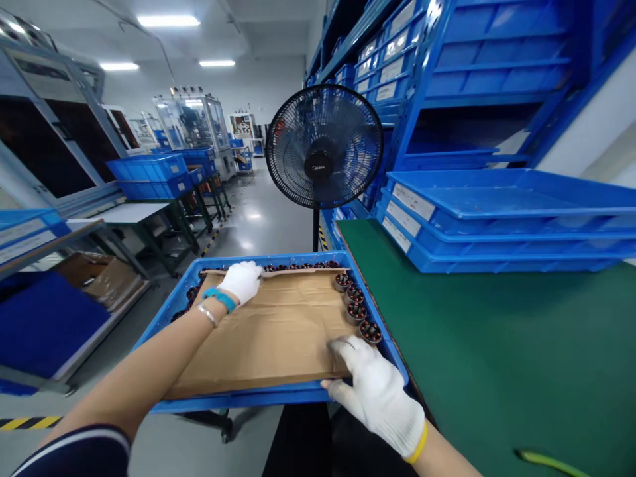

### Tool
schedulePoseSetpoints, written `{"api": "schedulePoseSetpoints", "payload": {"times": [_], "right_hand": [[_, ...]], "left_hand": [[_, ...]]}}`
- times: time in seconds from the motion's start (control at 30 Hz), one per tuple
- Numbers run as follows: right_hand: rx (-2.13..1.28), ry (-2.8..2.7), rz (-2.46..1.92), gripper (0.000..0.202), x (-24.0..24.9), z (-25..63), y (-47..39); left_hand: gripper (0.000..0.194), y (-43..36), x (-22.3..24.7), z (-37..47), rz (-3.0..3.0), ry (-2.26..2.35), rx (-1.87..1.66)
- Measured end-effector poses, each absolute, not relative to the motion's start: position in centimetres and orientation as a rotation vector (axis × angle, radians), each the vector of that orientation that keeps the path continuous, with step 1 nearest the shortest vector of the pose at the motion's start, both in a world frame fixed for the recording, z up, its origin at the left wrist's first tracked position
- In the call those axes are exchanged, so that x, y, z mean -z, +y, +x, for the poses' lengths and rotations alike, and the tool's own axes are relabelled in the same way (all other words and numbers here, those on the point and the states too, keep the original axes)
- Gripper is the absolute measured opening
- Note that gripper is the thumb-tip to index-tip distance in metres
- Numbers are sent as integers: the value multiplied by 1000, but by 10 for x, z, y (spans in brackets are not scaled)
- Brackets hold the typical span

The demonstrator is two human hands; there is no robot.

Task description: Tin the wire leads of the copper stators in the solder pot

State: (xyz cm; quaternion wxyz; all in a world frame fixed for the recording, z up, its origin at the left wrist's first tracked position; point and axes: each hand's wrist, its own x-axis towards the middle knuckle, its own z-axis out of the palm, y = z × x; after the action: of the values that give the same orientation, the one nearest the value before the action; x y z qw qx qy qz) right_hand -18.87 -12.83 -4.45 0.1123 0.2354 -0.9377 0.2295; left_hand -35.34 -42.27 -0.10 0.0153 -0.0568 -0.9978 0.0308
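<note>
A brown cardboard sheet [278,324] covers most of a blue plastic tray [233,400]. Round motor stators with dark cores and copper-coloured spots [356,313] show along the right side, with more along the far and left edges. My left hand [242,281], in a white glove, pinches the far edge of the cardboard; its fingertips are partly hidden. At the near right corner is my right hand [370,384], also gloved. Its bent fingers rest on the cardboard, and the thumb lies apart from them by the tray's front rim.
A black standing fan [324,146] stands just beyond the tray. To the right, a green-topped table [477,331] carries stacked blue trays [507,225]. Shelves of blue bins [392,59] rise behind it. Benches with blue crates [149,175] line the left of the aisle.
</note>
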Motion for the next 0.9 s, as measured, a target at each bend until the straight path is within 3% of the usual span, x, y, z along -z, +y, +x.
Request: {"api": "schedulePoseSetpoints", "payload": {"times": [0.1,0.3,0.53,0.7,0.9], "right_hand": [[-637,-2635,696,67,33,-208,-149],[-363,-2898,644,85,23,-294,-217],[-388,-3016,573,58,42,-317,-228],[-413,-3009,556,59,44,-312,-224],[-460,-3002,565,58,43,-315,-224]], "left_hand": [[26,-428,11,-335,-284,-3123,-63],[41,-428,6,-358,-158,-3173,55],[53,-396,25,-400,272,-3164,126],[52,-377,41,-407,304,-3128,114],[50,-380,41,-399,-63,-3088,-39]]}}
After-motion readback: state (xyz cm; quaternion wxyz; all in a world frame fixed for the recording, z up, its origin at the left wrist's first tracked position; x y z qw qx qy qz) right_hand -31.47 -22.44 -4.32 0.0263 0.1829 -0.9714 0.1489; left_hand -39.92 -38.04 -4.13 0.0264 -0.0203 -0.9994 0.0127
